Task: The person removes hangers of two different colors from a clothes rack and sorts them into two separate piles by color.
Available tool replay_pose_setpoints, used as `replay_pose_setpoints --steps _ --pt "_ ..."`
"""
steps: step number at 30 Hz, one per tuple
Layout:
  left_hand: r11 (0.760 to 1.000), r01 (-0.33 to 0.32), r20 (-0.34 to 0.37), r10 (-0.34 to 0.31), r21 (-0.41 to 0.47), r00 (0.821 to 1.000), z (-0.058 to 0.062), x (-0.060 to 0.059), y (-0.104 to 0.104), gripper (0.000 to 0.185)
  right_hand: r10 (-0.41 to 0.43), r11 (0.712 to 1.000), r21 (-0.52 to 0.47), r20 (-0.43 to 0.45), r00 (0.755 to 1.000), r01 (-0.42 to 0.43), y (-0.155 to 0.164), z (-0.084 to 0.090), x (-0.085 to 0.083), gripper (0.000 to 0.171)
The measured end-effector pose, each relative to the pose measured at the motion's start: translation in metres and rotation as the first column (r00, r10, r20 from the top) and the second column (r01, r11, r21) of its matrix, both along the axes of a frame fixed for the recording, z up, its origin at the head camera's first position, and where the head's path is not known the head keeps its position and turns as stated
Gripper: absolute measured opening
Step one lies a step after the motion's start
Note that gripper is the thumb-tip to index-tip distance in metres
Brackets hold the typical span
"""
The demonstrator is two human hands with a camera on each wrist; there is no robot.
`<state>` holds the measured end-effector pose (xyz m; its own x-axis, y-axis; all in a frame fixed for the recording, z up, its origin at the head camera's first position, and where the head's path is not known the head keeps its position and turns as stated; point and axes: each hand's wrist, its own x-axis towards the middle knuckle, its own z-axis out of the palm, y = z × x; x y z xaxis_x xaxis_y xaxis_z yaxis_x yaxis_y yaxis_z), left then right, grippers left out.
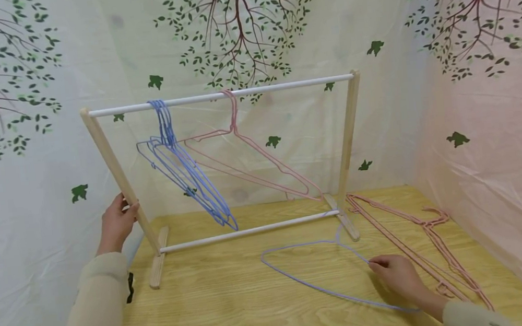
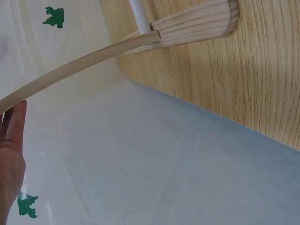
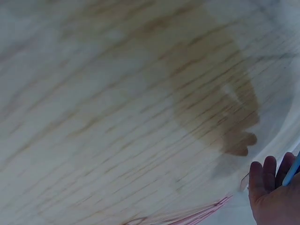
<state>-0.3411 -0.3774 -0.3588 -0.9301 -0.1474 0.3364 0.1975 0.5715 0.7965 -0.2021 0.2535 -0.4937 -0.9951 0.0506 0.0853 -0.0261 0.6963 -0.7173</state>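
A clothes rack with wooden posts and white rails stands on the table. My left hand (image 1: 118,224) grips its left post (image 1: 110,156) at the lower part, thumb in front and fingers behind; the left wrist view shows fingers (image 2: 18,124) against the wood. At the front right, my right hand (image 1: 399,275) pinches a light blue wire hanger (image 1: 345,297) by its shoulder. The hanger's hook points toward the rack's right foot. Several blue hangers (image 1: 168,135) hang bunched on the top rail (image 1: 282,87), left of pink hangers (image 1: 234,114).
More pink hangers (image 1: 432,222) lie stacked on the wooden table (image 1: 208,304) beyond my right hand. The rack's bottom rail (image 1: 249,232) runs low between its feet. Pale sheeting (image 1: 490,188) with printed leaves surrounds the table on the left, back and right.
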Motion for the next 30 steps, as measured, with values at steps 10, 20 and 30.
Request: replay_pose_setpoints --steps 10,20,30 --pt "1.000 0.011 -0.003 -0.011 -0.004 1.000 -0.001 0.001 -0.001 0.054 0.009 0.996 0.085 -0.080 0.997 -0.002 0.003 -0.008 -0.009 0.028" --pt "1.000 0.019 0.014 -0.019 -0.001 1.000 -0.001 0.001 -0.002 0.056 -0.002 0.998 0.068 -0.086 0.996 0.008 0.003 0.001 -0.013 0.028" --pt "1.000 0.002 -0.001 -0.002 0.001 1.000 -0.001 0.001 -0.001 0.055 0.019 0.998 0.056 -0.215 0.976 -0.008 -0.012 0.025 -0.023 0.030"
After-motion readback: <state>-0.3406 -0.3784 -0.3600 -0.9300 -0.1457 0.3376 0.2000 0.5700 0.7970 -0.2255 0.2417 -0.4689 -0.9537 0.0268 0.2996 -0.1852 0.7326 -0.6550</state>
